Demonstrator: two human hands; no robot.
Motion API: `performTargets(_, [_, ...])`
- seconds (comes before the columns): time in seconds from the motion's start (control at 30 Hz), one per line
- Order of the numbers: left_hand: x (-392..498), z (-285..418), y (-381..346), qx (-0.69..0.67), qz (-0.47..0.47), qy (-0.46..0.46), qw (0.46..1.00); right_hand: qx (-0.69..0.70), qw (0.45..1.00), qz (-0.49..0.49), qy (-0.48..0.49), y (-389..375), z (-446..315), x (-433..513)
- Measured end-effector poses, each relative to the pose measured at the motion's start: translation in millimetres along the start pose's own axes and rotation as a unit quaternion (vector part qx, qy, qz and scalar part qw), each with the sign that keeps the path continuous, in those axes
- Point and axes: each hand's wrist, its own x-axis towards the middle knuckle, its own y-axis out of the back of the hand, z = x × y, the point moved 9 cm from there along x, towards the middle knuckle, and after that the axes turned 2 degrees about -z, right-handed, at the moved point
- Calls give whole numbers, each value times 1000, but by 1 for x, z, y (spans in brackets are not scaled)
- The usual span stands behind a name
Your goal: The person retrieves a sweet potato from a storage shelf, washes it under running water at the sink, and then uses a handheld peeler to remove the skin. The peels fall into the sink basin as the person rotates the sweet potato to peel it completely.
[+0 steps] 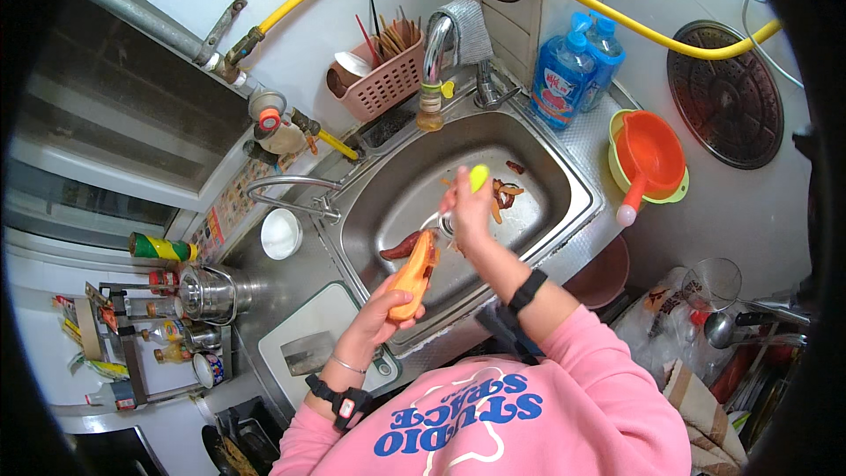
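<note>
My left hand (382,312) grips the lower end of a mostly peeled orange sweet potato (411,281) over the near edge of the steel sink (370,211). My right hand (470,208) is closed around the yellow-green handle of a peeler (478,178), just above and right of the sweet potato; its blade end is blurred. A red-skinned sweet potato (400,248) lies in the basin behind the held one. Peel strips (505,195) are scattered on the basin floor to the right of my right hand, near the drain, which is partly hidden.
The faucet (433,59) rises behind the basin. At left are a white bowl (281,234) and a cutting board (310,317) with a cleaver (309,353) on it. Blue soap bottles (562,82) and a red ladle (651,152) over a green basin (618,172) stand at right.
</note>
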Motion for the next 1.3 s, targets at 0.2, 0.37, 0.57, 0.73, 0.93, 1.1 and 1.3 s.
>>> performTargets(0.2, [-2,-1,18,-82,48,-9,995,-260,946,-13,193,23,-46,42])
performTargets(0.37, [9,8,6,-34,23,-39,998,55,992,-116,10,-16,-21,-15])
performTargets(0.57, [13,1,3,49,39,5,998,82,988,-94,-89,-25,22,-37])
performTargets(0.73, [-8,2,6,68,-5,3,998,-426,853,129,273,44,-61,37])
performTargets(0.93, [10,1,20,-63,21,-18,998,-13,995,-31,96,20,-48,20])
performTargets(1.1, [19,-2,11,13,17,-39,999,100,986,-123,-57,-36,-14,-47])
performTargets(1.3, [17,4,14,82,48,-56,994,0,997,-72,-23,-20,10,-19])
